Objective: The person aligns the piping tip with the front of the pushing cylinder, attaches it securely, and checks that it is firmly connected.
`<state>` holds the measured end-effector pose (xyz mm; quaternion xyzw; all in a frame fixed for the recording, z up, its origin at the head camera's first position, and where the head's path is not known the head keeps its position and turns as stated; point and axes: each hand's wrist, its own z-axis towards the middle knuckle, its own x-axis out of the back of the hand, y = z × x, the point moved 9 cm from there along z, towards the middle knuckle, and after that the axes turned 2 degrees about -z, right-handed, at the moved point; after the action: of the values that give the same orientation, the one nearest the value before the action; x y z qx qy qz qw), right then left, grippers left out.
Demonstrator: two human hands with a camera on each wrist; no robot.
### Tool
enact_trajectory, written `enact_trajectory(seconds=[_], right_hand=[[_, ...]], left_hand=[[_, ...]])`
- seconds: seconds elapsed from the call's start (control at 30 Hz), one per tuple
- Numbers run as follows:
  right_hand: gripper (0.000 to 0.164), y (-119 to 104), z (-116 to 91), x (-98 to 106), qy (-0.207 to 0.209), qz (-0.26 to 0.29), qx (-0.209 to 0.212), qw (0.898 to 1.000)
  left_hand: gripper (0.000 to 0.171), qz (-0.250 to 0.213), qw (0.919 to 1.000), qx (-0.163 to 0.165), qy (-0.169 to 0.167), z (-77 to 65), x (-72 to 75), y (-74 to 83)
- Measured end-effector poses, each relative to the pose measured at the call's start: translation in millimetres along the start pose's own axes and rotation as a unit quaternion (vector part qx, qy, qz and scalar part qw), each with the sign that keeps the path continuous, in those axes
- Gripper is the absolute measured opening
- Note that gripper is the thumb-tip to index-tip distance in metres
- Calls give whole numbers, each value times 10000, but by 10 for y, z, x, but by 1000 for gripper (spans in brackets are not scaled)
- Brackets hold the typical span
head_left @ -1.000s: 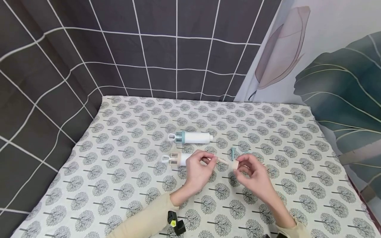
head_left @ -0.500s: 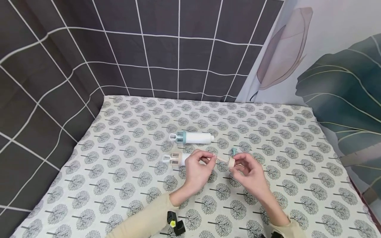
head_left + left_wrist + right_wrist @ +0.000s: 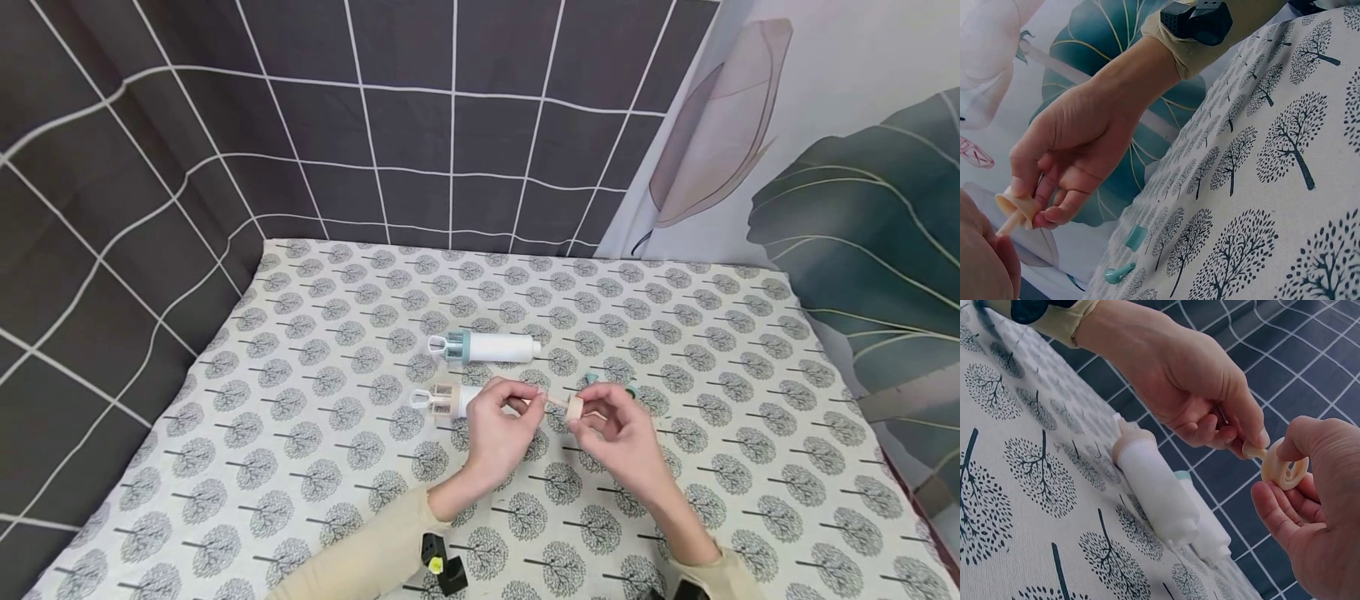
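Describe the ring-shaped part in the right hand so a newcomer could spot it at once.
Find the tree-print cloth, then the right hand above it. That hand pinches the ring-shaped part; unlike the small teal pieces lying on the cloth, it is pale peach and held in the air.

Cap [image 3: 574,408] and stem [image 3: 1010,223], between left hand [image 3: 504,429] and right hand [image 3: 630,437]: smooth plastic look, low sheen. Beige-collared bottle [image 3: 1155,490] beside left hand, teal-collared bottle [image 3: 501,347] beyond it: smooth, satin plastic look. Teal pieces [image 3: 1135,237] near right hand: smooth plastic look. Worktop cover [image 3: 225,425] under hands: matt woven cloth. Curtain [image 3: 405,133] ahead: matt fabric.
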<state>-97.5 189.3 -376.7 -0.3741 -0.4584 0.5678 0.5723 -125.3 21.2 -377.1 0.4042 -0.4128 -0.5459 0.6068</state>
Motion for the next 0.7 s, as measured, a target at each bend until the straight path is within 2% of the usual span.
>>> enact_trajectory(seconds=[0.3, 0.53, 0.7], right_hand=[[38, 42, 23, -44, 8, -50, -240, 9997], [38, 49, 19, -66, -47, 71, -201, 9998], [37, 34, 24, -86, -85, 217, -23, 9997]], left_hand=[[11, 5, 9999, -107, -29, -13, -6, 12], [10, 25, 9999, -96, -122, -30, -19, 20], [10, -18, 9996, -8, -265, -47, -43, 15]])
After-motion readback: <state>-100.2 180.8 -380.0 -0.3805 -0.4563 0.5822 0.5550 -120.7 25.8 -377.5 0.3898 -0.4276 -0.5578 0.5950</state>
